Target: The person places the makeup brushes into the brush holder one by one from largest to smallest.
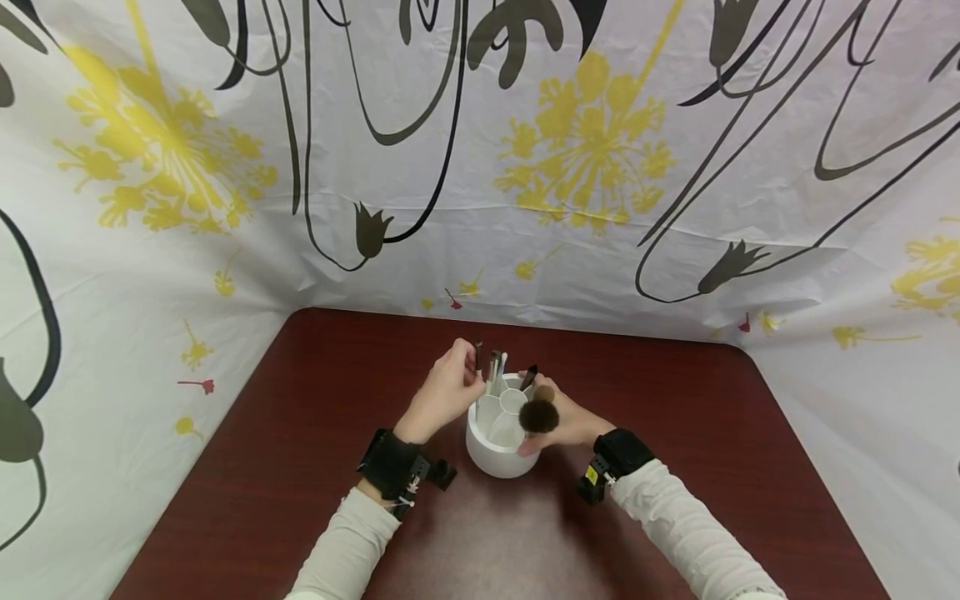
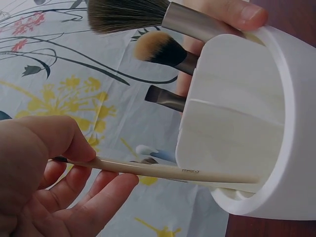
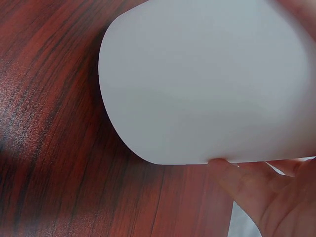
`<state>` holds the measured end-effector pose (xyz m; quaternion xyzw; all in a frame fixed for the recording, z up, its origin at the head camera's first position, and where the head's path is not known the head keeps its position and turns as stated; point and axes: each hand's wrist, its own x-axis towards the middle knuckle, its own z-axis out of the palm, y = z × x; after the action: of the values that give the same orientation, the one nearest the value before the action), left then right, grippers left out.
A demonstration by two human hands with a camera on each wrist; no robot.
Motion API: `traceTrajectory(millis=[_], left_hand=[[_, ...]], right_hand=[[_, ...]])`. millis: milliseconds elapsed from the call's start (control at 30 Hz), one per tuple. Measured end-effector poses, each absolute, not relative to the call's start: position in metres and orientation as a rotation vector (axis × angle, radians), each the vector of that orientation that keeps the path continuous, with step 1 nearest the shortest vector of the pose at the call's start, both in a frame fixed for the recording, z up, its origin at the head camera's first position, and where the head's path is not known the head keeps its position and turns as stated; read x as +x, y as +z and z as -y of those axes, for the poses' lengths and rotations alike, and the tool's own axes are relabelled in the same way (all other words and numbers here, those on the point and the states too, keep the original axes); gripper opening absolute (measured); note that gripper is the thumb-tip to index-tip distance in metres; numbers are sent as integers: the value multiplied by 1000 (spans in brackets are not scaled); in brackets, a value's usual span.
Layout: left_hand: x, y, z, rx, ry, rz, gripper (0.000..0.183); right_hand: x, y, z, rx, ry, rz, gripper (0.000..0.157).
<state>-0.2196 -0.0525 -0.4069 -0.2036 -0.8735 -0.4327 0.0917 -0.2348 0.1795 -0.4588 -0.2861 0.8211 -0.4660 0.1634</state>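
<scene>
A white round brush holder (image 1: 501,463) with inner dividers stands on the table, between both hands. My left hand (image 1: 447,390) pinches a makeup brush (image 2: 163,171) by its upper part, thumb against fingers. The brush's pale beige handle points down into a compartment at the holder's left side; its bristles are hidden by the hand. My right hand (image 1: 568,419) grips the holder from the right, thumb at the near side and fingers round the back. Close to that hand, a large dark fluffy brush (image 2: 127,16), a tan-tipped brush (image 2: 159,48) and a small flat brush (image 2: 165,97) stand in the holder.
Behind the left side of the holder, a white-tipped blue stick (image 2: 157,153) stands among other slim brushes. The dark red wood table (image 1: 337,367) extends around the holder. A white patterned sheet (image 1: 450,183) hangs along the table's back and sides.
</scene>
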Motion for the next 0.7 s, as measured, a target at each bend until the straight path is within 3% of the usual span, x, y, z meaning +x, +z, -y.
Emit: traceTrajectory(millis=[700], left_hand=[[-223,-421,50,-578,-1278,2635,23]], right_hand=[[-228,-442,-176,-810,-1308,-2335,103]])
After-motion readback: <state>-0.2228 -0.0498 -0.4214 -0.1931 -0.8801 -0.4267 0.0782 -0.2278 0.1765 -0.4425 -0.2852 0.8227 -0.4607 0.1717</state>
